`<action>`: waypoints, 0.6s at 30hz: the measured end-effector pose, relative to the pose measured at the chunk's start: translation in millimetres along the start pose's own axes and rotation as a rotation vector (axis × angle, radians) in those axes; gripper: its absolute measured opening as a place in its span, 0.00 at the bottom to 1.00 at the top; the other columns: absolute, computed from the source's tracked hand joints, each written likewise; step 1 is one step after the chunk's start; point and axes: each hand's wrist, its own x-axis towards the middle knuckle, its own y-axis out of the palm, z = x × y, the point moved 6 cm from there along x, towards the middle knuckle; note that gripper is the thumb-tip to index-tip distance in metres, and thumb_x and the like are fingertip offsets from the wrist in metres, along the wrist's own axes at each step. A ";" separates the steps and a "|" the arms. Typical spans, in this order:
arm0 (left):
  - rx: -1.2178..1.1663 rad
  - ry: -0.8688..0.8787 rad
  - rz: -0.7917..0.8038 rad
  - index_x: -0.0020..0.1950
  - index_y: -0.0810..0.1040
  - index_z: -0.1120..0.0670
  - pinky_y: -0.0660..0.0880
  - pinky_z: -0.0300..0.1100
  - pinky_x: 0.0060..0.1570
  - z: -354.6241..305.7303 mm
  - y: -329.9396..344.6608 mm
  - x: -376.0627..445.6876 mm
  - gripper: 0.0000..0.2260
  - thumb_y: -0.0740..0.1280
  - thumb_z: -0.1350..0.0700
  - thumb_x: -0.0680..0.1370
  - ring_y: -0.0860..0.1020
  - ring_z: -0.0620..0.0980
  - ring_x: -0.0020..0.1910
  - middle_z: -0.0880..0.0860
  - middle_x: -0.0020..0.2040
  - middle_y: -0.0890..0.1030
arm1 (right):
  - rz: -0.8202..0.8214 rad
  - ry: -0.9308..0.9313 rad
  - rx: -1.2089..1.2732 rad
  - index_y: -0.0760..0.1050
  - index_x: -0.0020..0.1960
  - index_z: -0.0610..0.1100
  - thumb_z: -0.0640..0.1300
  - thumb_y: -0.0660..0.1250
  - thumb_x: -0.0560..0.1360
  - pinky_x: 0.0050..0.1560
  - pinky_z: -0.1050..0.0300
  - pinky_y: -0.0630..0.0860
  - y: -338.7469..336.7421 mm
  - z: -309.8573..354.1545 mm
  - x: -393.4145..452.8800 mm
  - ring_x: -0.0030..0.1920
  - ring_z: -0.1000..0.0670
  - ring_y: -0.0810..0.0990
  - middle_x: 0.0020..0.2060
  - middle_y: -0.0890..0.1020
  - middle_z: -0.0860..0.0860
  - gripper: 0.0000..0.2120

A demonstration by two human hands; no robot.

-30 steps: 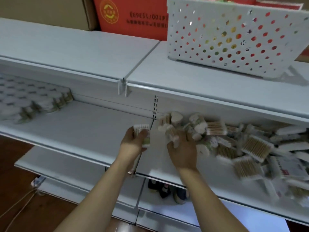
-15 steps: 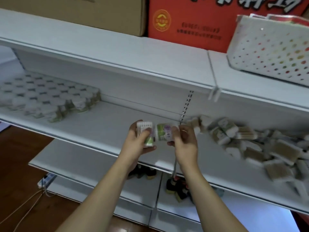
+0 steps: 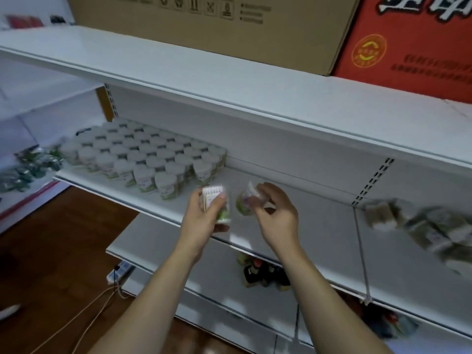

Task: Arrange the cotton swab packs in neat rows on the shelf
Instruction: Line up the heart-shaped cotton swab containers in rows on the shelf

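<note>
Cotton swab packs stand in neat rows [image 3: 150,159] at the left of the white middle shelf [image 3: 319,226]. My left hand [image 3: 204,221] grips a small stack of swab packs [image 3: 217,203] above the shelf's front edge. My right hand [image 3: 275,215] pinches one more swab pack [image 3: 246,200] just to the right of that stack. A blurred loose heap of swab packs [image 3: 421,223] lies on the shelf at far right.
The top shelf [image 3: 229,80] overhangs the row area and carries a brown carton [image 3: 217,26] and a red carton [image 3: 408,42]. Below is a lower shelf [image 3: 158,241] with dark bottles [image 3: 265,274]. A power strip with cable [image 3: 120,272] lies on the wooden floor.
The view has swung left, away from the loose heap and toward the arranged rows. Both hands have carried their packs left with it, and my right hand's pack now sits apart from the left stack.
</note>
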 end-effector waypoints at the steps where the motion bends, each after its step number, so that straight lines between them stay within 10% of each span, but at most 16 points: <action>1: 0.013 0.014 -0.008 0.62 0.74 0.52 0.82 0.46 0.36 -4.8 -7.6 7.3 0.14 0.71 0.52 0.79 0.82 0.54 0.50 0.55 0.52 0.81 | 0.031 -0.024 -0.044 0.81 0.59 0.47 0.45 0.75 0.74 0.56 0.58 0.77 16.7 -1.6 6.4 0.58 0.64 0.76 0.61 0.79 0.55 0.14; 4: 0.068 0.067 -0.063 0.58 0.76 0.44 0.84 0.50 0.42 -18.4 -32.3 30.9 0.10 0.71 0.54 0.79 0.83 0.52 0.52 0.49 0.52 0.83 | 0.163 -0.059 -0.126 0.81 0.61 0.48 0.46 0.74 0.75 0.63 0.51 0.76 68.3 -7.1 23.7 0.65 0.57 0.73 0.68 0.74 0.50 0.15; 9: 0.143 0.128 -0.121 0.56 0.73 0.31 0.83 0.51 0.50 -39.9 -72.3 65.8 0.16 0.71 0.53 0.79 0.83 0.47 0.54 0.42 0.55 0.82 | 0.178 -0.171 -0.169 0.82 0.59 0.45 0.44 0.75 0.74 0.56 0.71 0.66 129.9 -3.1 29.8 0.55 0.61 0.71 0.65 0.70 0.45 0.14; 15: 0.239 0.197 -0.131 0.64 0.70 0.39 0.81 0.40 0.48 -48.2 -102.3 97.0 0.17 0.70 0.54 0.80 0.81 0.46 0.56 0.48 0.56 0.81 | 0.191 -0.135 -0.243 0.77 0.61 0.44 0.45 0.72 0.77 0.52 0.75 0.63 177.1 -13.4 23.9 0.53 0.59 0.72 0.61 0.68 0.58 0.14; 18: 0.258 0.193 -0.084 0.61 0.71 0.36 0.82 0.50 0.49 -50.0 -115.3 116.0 0.15 0.70 0.51 0.79 0.82 0.49 0.55 0.53 0.58 0.82 | 0.199 -0.160 -0.328 0.76 0.64 0.44 0.46 0.69 0.79 0.57 0.70 0.69 194.7 -10.5 22.8 0.59 0.54 0.75 0.65 0.70 0.59 0.14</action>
